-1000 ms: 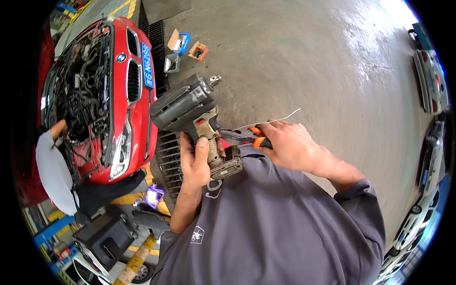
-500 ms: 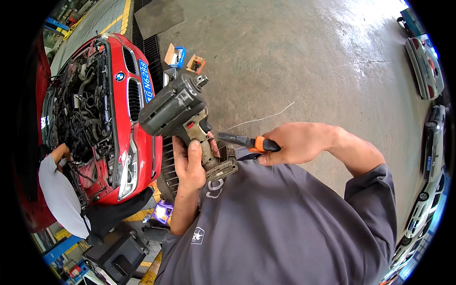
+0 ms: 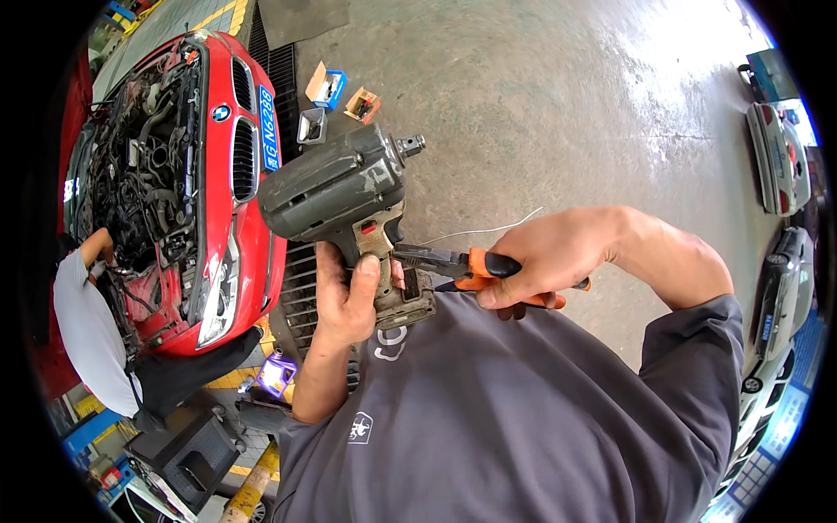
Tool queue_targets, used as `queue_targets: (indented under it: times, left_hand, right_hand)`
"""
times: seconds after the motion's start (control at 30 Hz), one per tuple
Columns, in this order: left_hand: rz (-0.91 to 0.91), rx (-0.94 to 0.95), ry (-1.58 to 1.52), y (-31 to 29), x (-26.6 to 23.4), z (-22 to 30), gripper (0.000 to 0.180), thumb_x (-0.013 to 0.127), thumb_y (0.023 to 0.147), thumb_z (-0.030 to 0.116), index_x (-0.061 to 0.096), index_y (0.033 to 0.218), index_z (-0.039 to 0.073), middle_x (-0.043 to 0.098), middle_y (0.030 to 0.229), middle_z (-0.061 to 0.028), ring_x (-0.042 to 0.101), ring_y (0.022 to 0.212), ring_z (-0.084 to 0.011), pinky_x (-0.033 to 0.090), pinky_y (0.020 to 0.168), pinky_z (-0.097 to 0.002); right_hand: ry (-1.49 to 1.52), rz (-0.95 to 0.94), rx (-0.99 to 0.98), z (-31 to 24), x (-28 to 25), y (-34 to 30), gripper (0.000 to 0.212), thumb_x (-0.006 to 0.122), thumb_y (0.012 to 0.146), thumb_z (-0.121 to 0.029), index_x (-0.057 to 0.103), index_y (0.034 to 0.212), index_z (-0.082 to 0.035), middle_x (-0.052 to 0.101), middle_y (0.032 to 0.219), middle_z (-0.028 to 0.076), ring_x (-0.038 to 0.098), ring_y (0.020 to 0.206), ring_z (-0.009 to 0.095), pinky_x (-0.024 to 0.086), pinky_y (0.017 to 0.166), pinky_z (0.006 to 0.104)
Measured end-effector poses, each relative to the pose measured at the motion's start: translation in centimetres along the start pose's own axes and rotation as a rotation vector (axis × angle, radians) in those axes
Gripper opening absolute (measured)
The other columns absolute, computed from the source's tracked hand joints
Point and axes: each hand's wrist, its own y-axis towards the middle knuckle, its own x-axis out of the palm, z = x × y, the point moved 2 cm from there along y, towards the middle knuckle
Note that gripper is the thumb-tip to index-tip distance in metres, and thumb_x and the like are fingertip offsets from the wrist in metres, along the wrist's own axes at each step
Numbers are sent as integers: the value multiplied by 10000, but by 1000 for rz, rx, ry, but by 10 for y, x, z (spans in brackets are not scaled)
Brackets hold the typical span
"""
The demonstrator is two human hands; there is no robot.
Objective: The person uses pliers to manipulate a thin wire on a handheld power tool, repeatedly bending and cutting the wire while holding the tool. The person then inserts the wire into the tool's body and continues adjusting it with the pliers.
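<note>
My left hand (image 3: 346, 298) is closed round the grip of a worn dark cordless impact wrench (image 3: 336, 187). Its body lies tilted, with the square drive at the upper right. In my right hand (image 3: 558, 253) are pliers (image 3: 440, 261) with orange and black handles, their dark jaws against or right beside the wrench's grip. A thin pale wire (image 3: 488, 230) runs out from near the grip, past the jaws, toward the right. Where the wire meets the tool is hidden.
At the left stands a red car (image 3: 228, 192) with its engine bay exposed; a person in a grey shirt (image 3: 91, 322) leans in. Small boxes (image 3: 326, 87) and a floor grate (image 3: 302, 283) lie beyond the wrench. Parked cars (image 3: 780, 161) line the far right.
The wrench has shifted a little right in view and turned, its drive now pointing more to the right. My right hand has turned, showing more of the pliers' spread handles.
</note>
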Motion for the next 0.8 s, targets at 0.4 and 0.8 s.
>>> queue_targets:
  times: [0.4, 0.8]
  left_hand:
    - [33, -5, 1, -7, -13, 10, 424, 524, 1033, 128, 339, 1384, -21, 597, 1106, -154, 642, 838, -178, 577, 698, -344]
    - [39, -19, 36, -12, -20, 20, 417, 520, 1033, 115, 359, 1389, -30, 597, 1105, -146, 637, 848, -169, 570, 725, -335]
  right_hand:
    - [-45, -59, 110, -27, -3, 10, 478, 573, 1006, -546, 714, 1020, -89, 623, 724, 12, 633, 691, 128, 449, 527, 324]
    - [-2, -76, 23, -30, 6, 19, 534, 549, 1018, -551, 632, 937, -30, 648, 781, 64, 628, 660, 164, 491, 616, 330]
